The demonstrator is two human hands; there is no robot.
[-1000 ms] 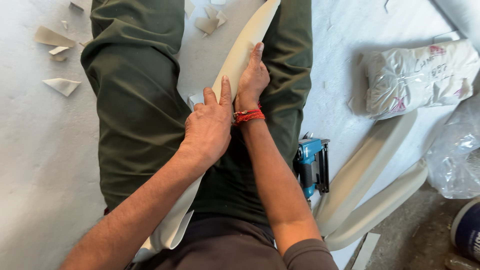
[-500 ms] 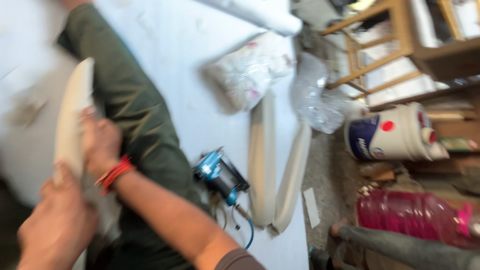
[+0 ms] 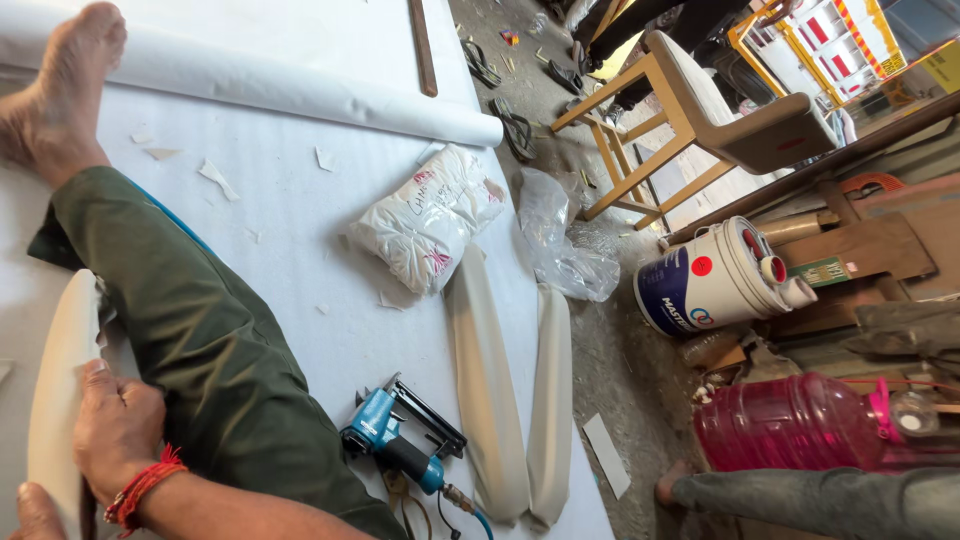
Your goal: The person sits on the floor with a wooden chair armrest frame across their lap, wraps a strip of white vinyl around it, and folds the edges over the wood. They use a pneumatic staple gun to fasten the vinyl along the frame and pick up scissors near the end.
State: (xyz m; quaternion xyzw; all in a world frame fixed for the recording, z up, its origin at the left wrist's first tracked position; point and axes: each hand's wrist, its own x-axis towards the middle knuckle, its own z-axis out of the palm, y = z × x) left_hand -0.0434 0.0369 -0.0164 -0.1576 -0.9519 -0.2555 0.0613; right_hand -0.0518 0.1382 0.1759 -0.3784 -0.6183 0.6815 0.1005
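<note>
A long cream padded piece (image 3: 58,395) lies along my left thigh, beside my green trouser leg (image 3: 200,340). My right hand (image 3: 115,430), with a red thread at the wrist, lies on the piece's edge with fingers curled over it. Only a sliver of my left hand (image 3: 25,512) shows at the bottom left corner, against the same piece; its fingers are out of frame. My bare foot (image 3: 65,90) rests at the top left on the white sheet (image 3: 300,250).
A blue air stapler (image 3: 395,445) with its hose lies by my knee. Two more cream padded pieces (image 3: 490,390) lie to its right. Beyond are a white stuffed bag (image 3: 430,215), a sheet roll (image 3: 250,85), a white bucket (image 3: 715,280), a pink bottle (image 3: 800,420), a wooden chair (image 3: 700,110) and another person's foot (image 3: 675,485).
My view has swung right, from my lap to the floor beside me. Both hands stay on the cream piece and now sit at the bottom left of the view.
</note>
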